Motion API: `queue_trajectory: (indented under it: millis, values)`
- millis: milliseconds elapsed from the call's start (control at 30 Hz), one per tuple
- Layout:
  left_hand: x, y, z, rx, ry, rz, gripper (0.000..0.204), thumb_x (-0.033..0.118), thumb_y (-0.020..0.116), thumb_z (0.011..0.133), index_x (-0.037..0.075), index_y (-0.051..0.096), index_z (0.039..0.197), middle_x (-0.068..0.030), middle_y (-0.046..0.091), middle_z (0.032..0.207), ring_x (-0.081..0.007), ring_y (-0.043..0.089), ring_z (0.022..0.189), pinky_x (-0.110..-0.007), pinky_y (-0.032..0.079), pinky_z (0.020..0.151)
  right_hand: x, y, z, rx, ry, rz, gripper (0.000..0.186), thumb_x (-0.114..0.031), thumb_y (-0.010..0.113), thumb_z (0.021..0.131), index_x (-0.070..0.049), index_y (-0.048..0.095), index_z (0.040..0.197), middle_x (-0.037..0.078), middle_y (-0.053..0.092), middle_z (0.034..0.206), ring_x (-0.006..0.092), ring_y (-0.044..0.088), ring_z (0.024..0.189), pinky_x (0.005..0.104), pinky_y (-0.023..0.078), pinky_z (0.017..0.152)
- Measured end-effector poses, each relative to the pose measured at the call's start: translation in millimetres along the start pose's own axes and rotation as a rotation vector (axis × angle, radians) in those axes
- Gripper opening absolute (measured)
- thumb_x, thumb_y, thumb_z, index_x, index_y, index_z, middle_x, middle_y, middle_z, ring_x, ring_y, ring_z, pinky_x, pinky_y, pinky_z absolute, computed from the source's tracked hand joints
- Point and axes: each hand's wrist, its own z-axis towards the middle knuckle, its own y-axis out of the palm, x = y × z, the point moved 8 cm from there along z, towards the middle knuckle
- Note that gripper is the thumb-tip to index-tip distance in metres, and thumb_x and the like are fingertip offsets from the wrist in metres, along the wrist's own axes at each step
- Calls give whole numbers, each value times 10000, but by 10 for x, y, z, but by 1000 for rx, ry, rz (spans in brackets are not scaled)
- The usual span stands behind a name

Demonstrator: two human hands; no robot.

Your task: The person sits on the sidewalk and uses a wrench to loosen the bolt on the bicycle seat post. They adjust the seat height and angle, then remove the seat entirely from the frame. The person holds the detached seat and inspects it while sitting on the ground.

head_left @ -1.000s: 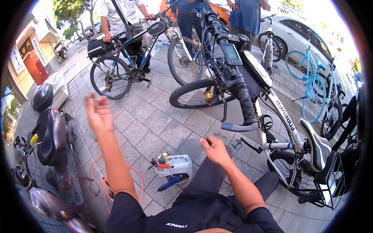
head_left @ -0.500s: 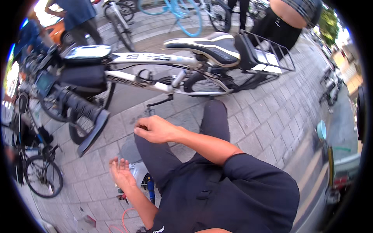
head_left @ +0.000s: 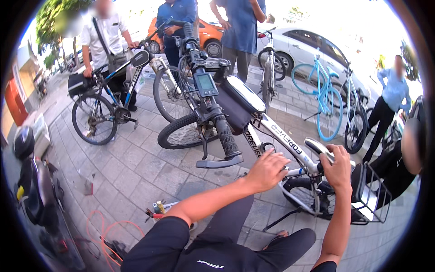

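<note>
A white bicycle [head_left: 281, 133] with a black frame bag [head_left: 238, 106] and black handlebar grips [head_left: 224, 136] stands on its kickstand right in front of me. My right hand [head_left: 337, 167] is closed around the nose of its saddle [head_left: 316, 146]. With fingers spread, my left hand [head_left: 267, 170] rests against the top tube close to the seat post and grips nothing. A small display [head_left: 206, 84] sits on the handlebar. Behind the saddle hangs a black wire basket [head_left: 374, 199].
Several other bicycles [head_left: 97, 113] and a blue bicycle [head_left: 324, 99] stand on the paved ground, with people beside them. A dark scooter [head_left: 31, 190] is at the left. An orange hose [head_left: 108, 231] and small tools [head_left: 156, 209] lie by my legs. Cars are parked behind.
The view has swung round to face the white bicycle. Both hands were free in the air before; now the right one holds the saddle and the left lies on the frame.
</note>
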Motion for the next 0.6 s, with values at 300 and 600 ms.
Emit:
queue_trajectory:
  millis: [300,600]
  values:
    - [-58,1557,747,-231,87,317,370,189,638,876,38,691,1209,-119,723,1226,-311,645,1241,-500,393,1171,379,570,349,-299,-3,-102,543,-293,761,762,-24,670,1226,226,739,1130,411,690,1103,487,500,1001]
    - [-183,1842,895,-239,140,340,200,317,645,902,169,776,871,-64,798,945,-226,769,882,-427,512,814,388,569,308,-284,-40,-104,506,-265,727,750,-4,664,1178,227,736,1123,402,686,1097,480,492,979]
